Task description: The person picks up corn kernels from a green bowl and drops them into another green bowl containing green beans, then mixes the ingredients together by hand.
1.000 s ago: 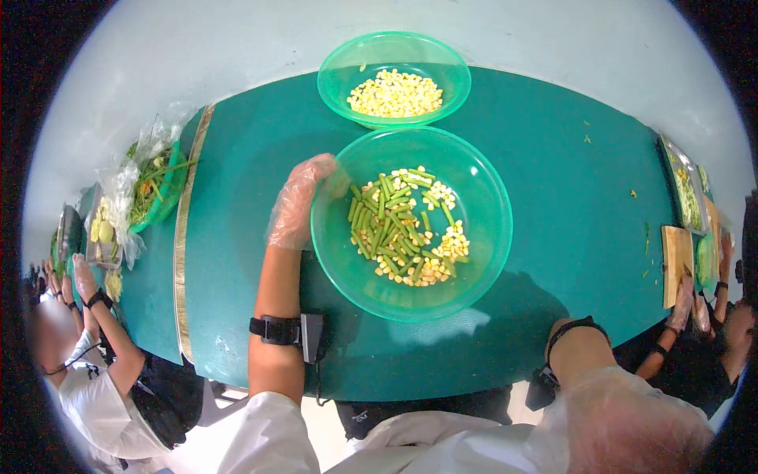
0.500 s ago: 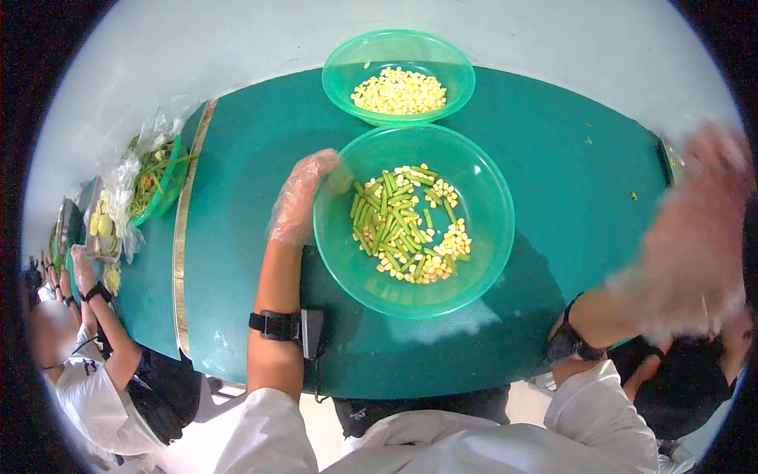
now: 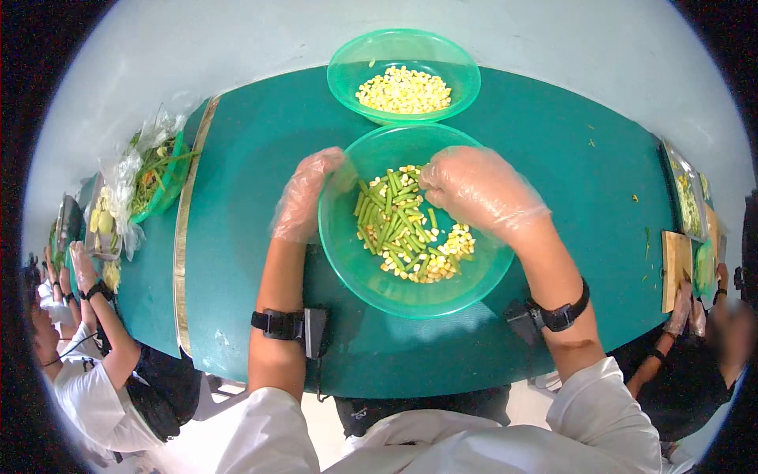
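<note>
I have the left hand (image 3: 306,193) clamped on the left rim of the near bowl (image 3: 418,302), which sits mid-table, mouth up and too round for a long axis, while the right hand (image 3: 483,189) is over its far right side, fingers bunched together, on what I cannot tell. Inside, cut beans (image 3: 392,227) lie among corn (image 3: 458,241), their long axes mixed. I see a green table (image 3: 237,276), a far bowl (image 3: 446,54) just behind, a pale wall (image 3: 568,39), and people either side, one in white (image 3: 103,399), one in black (image 3: 687,387).
</note>
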### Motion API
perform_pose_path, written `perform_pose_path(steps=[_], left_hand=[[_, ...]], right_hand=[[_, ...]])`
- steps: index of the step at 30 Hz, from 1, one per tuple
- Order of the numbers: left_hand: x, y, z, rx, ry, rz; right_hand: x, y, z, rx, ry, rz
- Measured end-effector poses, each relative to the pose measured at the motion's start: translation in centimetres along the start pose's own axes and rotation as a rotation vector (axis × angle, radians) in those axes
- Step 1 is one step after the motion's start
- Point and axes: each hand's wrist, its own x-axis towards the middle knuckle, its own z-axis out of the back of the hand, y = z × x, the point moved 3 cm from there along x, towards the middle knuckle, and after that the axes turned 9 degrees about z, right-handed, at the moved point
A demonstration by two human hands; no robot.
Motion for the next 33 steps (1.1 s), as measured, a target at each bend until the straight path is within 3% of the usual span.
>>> perform_pose_path(steps=[4,7,13,16,22,26,28,31,33], left_hand=[[0.1,-0.3,0.0,-0.020,0.131,-0.042],[0.7,-0.5,0.4,0.161,0.202,-0.138],[1.3,1.7,0.9,-0.010,0.081,-0.087],[0.6,-0.4,0.1,0.074,0.204,-0.107],[0.7,-0.3,0.3,0.091,0.211,-0.082],[1.2,0.4,0.7,0.279,0.172,-0.330],[1.5,0.9,1.1,0.323,0.171,-0.364],[0.3,0.4,-0.2,-0.023,-0.112,-0.013],[-0.5,-1.0,-0.6,-0.044,-0.011,0.003]], right_hand=[[0.7,-0.4,-1.7,-0.034,0.000,0.000],[1.0,-0.1,-2.4,-0.031,0.046,0.065],[0.9,0.7,-2.0,-0.011,0.073,0.095],[0.8,0.5,-2.4,0.016,0.034,0.113],[0.9,0.1,-2.8,0.026,0.035,0.110],[0.8,0.1,-2.8,0.009,0.017,0.115],[0.8,0.3,-2.7,-0.010,0.043,0.101],[0.9,0.5,-2.5,0.002,0.064,0.068],[0.8,0.6,-2.5,0.007,0.062,0.067]])
